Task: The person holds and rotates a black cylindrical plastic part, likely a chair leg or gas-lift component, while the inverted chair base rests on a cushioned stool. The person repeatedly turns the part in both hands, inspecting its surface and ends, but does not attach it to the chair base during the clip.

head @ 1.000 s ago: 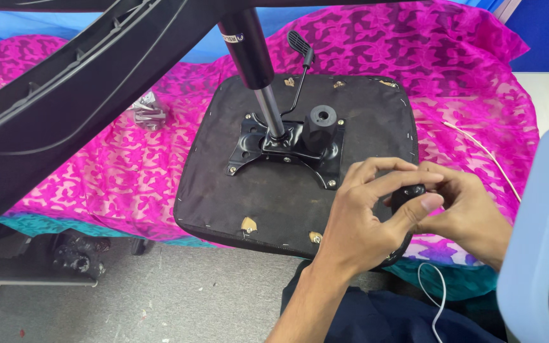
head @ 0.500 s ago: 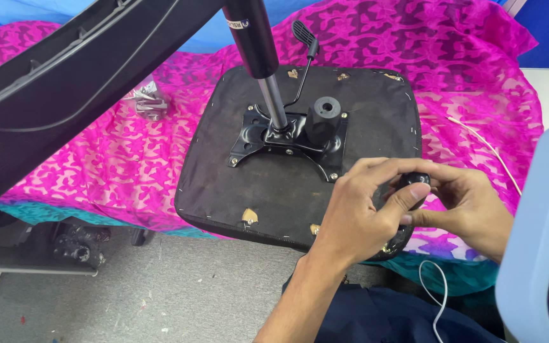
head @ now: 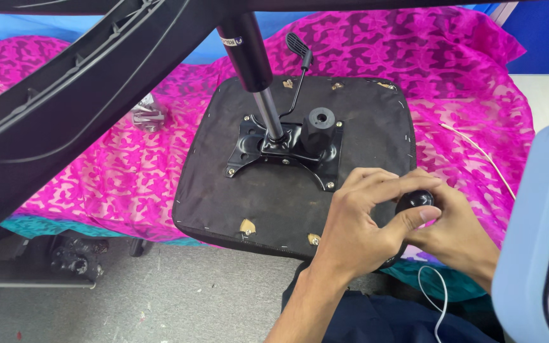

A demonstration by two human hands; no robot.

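Both hands meet at the near right corner of the upturned black chair seat (head: 268,197) — the left hand (head: 357,228) curls its fingers over a small round black knob (head: 414,201), thumb pressed beside it, while the right hand (head: 459,235) cups the knob from the other side. The seat lies on a pink patterned cloth (head: 96,171) over the table — its metal mounting plate (head: 281,152) and gas cylinder (head: 255,70) stand at centre.

seat base (head: 351,140) x1 | gas cyl. (head: 252,60) x1 | knob (head: 416,200) x1 | hand: L (head: 351,232) + R (head: 455,232) = 2
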